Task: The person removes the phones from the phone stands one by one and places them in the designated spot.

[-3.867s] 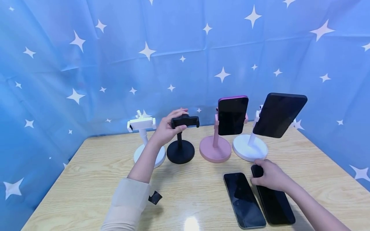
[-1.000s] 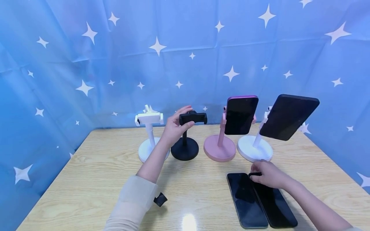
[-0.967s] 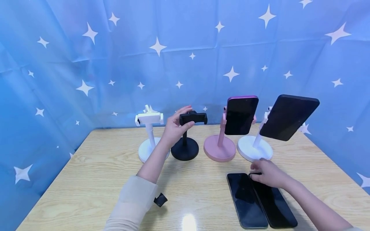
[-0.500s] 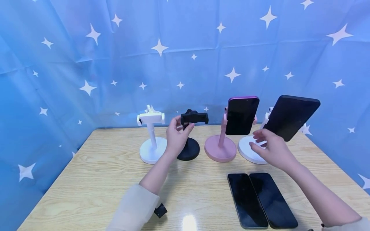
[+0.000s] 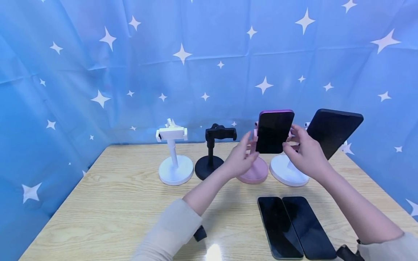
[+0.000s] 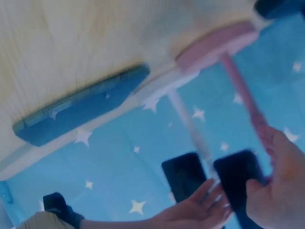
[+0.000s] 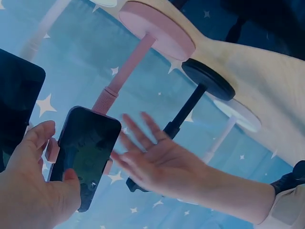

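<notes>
A phone (image 5: 275, 132) with a magenta edge stands upright in the clamp of a pink phone stand (image 5: 254, 173). My left hand (image 5: 240, 160) is at the left side of that clamp, fingers stretched out. On the other side, my right hand (image 5: 307, 154) is at the phone's lower right edge, fingers loosely bent. In the right wrist view its thumb overlaps the phone's screen (image 7: 88, 152), and its fingertips are beside a pink clamp arm (image 7: 52, 151). Whether either hand presses the clamp or phone cannot be made out. My left hand hides part of the pink post.
A white stand (image 5: 289, 175) at right holds a tilted black tablet (image 5: 336, 132). Left of the pink stand are a black stand (image 5: 209, 166) and another white stand (image 5: 175, 172), their clamps holding nothing. Two dark phones (image 5: 279, 226) lie side by side in front. A starry blue curtain hangs behind.
My right hand has left the right-hand phone lying on the table and risen to the pink stand's phone. My left hand has let go of the black stand's clamp and moved right.
</notes>
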Action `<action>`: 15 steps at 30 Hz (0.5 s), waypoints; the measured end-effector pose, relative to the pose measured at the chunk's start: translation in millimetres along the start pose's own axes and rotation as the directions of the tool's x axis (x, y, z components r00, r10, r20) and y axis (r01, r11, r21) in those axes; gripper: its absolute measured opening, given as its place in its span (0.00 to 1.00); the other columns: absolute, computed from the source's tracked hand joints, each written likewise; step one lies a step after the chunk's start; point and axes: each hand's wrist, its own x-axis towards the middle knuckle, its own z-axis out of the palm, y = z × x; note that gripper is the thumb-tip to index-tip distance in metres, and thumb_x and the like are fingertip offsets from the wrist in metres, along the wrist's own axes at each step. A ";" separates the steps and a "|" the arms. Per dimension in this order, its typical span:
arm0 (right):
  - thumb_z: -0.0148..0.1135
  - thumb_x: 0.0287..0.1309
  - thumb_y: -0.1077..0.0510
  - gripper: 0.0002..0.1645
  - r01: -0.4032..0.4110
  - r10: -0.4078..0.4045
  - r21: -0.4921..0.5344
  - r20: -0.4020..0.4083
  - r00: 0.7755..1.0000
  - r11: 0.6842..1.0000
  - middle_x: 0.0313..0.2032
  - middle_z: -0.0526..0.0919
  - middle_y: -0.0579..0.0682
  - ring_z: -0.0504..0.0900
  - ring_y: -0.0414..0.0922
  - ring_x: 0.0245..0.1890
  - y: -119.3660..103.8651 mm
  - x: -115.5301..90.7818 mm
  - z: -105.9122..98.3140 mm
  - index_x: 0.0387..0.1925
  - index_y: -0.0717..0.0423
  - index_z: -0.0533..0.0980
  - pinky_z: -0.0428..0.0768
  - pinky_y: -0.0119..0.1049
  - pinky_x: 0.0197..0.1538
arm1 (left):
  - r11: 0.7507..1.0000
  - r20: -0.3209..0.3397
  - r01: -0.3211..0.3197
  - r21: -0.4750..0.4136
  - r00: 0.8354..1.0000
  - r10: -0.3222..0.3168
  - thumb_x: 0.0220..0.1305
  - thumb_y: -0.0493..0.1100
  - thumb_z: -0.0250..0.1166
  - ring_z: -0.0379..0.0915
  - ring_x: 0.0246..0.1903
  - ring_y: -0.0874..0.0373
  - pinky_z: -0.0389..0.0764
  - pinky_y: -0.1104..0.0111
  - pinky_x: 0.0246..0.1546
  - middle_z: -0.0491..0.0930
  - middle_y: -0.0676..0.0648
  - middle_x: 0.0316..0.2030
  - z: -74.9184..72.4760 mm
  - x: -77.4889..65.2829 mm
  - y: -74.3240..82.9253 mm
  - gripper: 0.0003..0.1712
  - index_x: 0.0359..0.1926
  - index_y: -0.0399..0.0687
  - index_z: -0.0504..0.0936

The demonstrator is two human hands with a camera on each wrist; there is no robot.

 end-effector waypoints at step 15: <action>0.53 0.53 0.74 0.06 0.050 -0.050 -0.098 -0.006 0.999 0.994 0.25 0.74 0.58 0.72 0.49 0.24 5.3 6.8 0.3 0.30 0.66 0.66 0.71 0.31 0.25 | 0.984 -0.256 -0.180 -0.010 0.951 0.171 0.67 0.33 0.49 0.68 0.34 0.60 0.69 0.79 0.32 0.70 0.43 0.36 19.7 14.9 9.5 0.12 0.51 0.37 0.65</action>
